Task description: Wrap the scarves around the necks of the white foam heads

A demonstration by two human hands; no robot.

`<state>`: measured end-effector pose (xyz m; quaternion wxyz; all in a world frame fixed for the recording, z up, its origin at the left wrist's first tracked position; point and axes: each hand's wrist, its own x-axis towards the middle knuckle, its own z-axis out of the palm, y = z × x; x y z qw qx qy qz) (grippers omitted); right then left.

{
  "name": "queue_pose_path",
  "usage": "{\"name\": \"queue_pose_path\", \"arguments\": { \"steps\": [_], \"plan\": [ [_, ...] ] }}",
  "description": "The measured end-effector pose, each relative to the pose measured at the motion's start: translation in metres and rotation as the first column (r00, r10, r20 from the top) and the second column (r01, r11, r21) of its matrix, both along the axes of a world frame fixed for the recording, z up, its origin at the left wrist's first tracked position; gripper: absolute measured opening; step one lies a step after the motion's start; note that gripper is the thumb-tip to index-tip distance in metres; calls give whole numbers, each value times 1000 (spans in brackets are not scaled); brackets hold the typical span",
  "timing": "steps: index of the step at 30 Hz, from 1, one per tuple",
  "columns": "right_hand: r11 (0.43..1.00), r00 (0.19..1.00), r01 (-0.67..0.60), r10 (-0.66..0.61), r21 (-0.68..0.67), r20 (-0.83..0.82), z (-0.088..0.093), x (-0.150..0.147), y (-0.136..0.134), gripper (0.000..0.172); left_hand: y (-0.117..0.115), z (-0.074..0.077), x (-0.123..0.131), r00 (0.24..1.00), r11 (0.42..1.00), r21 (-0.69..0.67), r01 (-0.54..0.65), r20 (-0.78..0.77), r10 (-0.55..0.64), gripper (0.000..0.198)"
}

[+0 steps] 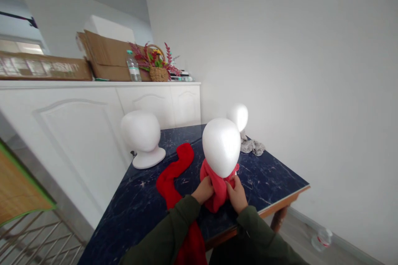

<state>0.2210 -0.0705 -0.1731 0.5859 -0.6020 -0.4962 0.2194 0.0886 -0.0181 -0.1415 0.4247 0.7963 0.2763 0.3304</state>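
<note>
A white mannequin head stands upright near the table's front edge, with a coral-pink scarf around its neck. My left hand is closed on the scarf at the left of the neck. On the other side my right hand pinches the scarf, thumb up beneath the chin. The scarf's lower folds bunch between both hands, and the head's base is hidden. Left of it, a long red scarf lies in a bend across the table and passes under my left forearm.
The dark blue marbled table also bears a white mannequin head at left, and another white head with grey cloth behind. Beyond is a white cabinet with cardboard boxes, a bottle and a flower basket.
</note>
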Motion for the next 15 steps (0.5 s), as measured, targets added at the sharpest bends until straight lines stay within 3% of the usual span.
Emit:
{"name": "queue_pose_path", "arguments": {
  "steps": [6,11,15],
  "plan": [
    [990,992,-114,118,86,-46,-1,2,-2,24,3,-3,-3,986,981,163,104,-148,-80,30],
    [968,961,-233,243,91,-133,1,-4,-4,27,-1,-6,-1,968,966,162,199,-185,-169,28],
    [968,937,-235,249,84,-244,1,-8,-7,29,-9,-2,3,972,973,134,188,-164,-166,35]
  ]
}}
